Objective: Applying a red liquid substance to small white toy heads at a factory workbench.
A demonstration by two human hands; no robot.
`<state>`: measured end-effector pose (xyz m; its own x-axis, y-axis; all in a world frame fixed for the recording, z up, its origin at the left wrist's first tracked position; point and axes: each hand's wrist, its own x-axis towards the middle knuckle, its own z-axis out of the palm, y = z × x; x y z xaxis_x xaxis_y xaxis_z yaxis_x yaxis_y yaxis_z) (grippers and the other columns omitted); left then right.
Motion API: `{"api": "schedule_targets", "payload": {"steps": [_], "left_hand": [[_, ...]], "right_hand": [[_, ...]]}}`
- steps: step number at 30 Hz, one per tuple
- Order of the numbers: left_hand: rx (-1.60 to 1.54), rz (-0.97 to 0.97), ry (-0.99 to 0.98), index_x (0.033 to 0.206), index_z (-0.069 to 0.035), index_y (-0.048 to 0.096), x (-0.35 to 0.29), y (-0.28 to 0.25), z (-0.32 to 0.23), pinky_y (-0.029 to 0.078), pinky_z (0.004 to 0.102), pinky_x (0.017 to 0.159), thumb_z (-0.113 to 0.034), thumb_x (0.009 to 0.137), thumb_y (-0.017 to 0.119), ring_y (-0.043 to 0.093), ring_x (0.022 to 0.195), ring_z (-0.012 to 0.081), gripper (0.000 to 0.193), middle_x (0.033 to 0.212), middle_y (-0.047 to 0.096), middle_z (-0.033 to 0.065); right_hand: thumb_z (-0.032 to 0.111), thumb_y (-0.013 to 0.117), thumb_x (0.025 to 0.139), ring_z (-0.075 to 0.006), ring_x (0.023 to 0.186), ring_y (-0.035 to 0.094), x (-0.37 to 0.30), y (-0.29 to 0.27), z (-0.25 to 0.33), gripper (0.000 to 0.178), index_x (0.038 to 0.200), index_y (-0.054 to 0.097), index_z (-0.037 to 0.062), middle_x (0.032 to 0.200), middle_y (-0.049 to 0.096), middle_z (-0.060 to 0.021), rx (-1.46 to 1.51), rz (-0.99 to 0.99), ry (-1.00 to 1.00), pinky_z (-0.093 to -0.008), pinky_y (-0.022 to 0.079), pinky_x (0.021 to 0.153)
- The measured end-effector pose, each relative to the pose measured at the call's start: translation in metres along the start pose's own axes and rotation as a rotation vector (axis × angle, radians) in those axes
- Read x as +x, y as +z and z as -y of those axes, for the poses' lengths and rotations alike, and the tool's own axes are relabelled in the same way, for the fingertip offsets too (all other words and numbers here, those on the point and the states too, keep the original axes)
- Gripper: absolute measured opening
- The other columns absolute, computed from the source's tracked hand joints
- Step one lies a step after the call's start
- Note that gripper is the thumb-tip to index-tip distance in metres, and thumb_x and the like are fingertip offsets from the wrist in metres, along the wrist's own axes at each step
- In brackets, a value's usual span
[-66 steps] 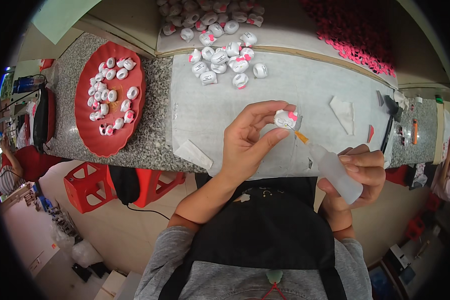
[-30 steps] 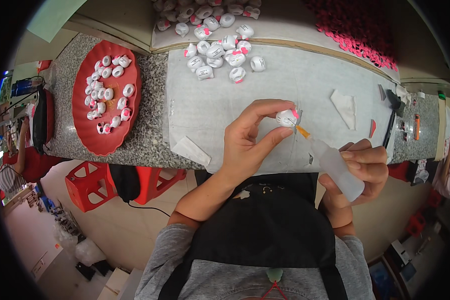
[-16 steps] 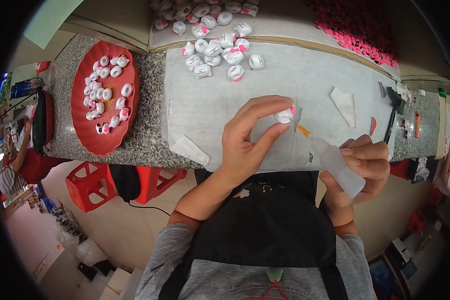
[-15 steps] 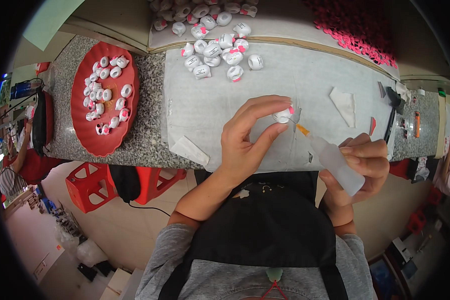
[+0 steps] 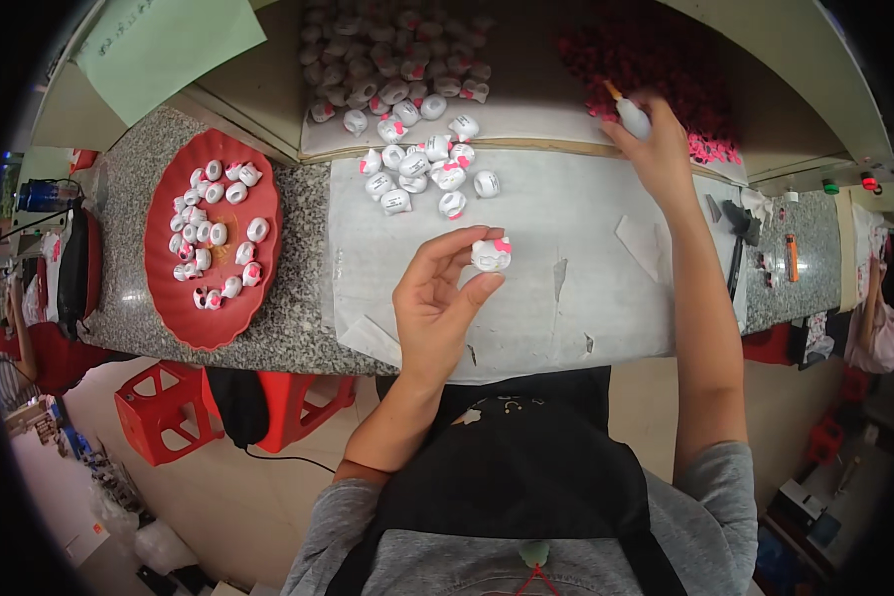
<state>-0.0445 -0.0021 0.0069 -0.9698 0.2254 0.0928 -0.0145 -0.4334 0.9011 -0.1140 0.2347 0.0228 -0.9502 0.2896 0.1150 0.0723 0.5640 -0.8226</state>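
My left hand [image 5: 437, 303] pinches a small white cat-shaped head [image 5: 489, 258] with a pink bow between thumb and fingertips, above the paper-covered table. Reaching up to the far right, my right hand [image 5: 658, 149] grips a white squeeze bottle [image 5: 633, 119] with an orange nozzle. It is at the edge of a heap of small pink pieces [image 5: 710, 149] on the shelf; whether its fingers touch any piece is hard to see. A loose group of similar white heads [image 5: 437, 149] lies beyond my left hand, with more heaped on the shelf [image 5: 368, 65] behind.
To the left stands a red scalloped tray [image 5: 169, 308] holding several white heads. White paper [image 5: 586, 199] covers the work surface, with scraps [image 5: 370, 340] on it. Black tweezers-like tool [image 5: 735, 268] and an orange lighter-like object [image 5: 792, 256] lie at right. Red stools [image 5: 169, 412] stand below.
My right hand has moved away from the head, up and forward to the pink heap, still carrying the bottle. My left hand has shifted slightly left, still holding the head. The view has tilted.
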Motion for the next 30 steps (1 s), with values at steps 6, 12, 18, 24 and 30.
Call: {"api": "schedule_targets", "payload": {"steps": [6,12,18,24,30], "left_hand": [[-0.003,0.016,-0.006,0.102,0.002,0.043,0.002,-0.001,-0.002,0.039,0.0237,0.077,0.006,0.069,0.055,0.051,0.089,0.0157,0.036,0.101,0.05,0.0159],[-0.005,0.027,-0.016,0.1,0.002,0.043,0.003,-0.002,-0.002,0.038,0.0249,0.079,0.007,0.068,0.055,0.049,0.093,0.0168,0.035,0.101,0.05,0.016],[0.155,0.069,0.09,0.098,0.003,0.045,0.004,0.003,0.003,0.038,0.0278,0.081,0.008,0.068,0.055,0.049,0.094,0.0202,0.033,0.101,0.05,0.0161],[0.407,0.153,0.204,0.096,0.003,0.047,0.002,0.011,0.006,0.039,0.0299,0.081,0.007,0.068,0.055,0.048,0.095,0.0214,0.03,0.101,0.049,0.0169],[0.465,0.186,0.243,0.094,0.002,0.049,-0.001,0.018,0.005,0.039,0.03,0.08,0.007,0.066,0.057,0.048,0.095,0.0216,0.03,0.101,0.049,0.017]], "right_hand": [[0.021,0.061,0.064,-0.0358,0.068,0.052,0.026,0.019,-0.005,0.025,0.082,0.057,0.0047,0.073,0.055,-0.0181,-0.755,-0.074,-0.237,-0.0386,0.042,0.059],[0.007,0.054,0.07,-0.0153,0.054,0.052,0.002,0.004,0.021,0.01,0.076,0.056,-0.0001,0.063,0.056,-0.007,-0.218,-0.14,-0.17,-0.0256,0.042,0.054],[-0.006,0.053,0.064,-0.011,0.049,0.043,-0.089,0.002,0.059,0.008,0.068,0.047,-0.0029,0.066,0.051,-0.0111,0.622,0.151,0.114,-0.021,0.035,0.045],[-0.004,0.056,0.064,-0.012,0.051,0.043,-0.118,0.024,0.051,0.01,0.07,0.048,-0.0028,0.07,0.048,-0.01,0.894,0.247,0.181,-0.0211,0.034,0.044],[-0.003,0.056,0.066,-0.0107,0.053,0.043,-0.121,0.026,0.044,0.008,0.071,0.05,-0.0014,0.071,0.048,-0.0085,0.915,0.212,0.19,-0.0204,0.034,0.045]]}}
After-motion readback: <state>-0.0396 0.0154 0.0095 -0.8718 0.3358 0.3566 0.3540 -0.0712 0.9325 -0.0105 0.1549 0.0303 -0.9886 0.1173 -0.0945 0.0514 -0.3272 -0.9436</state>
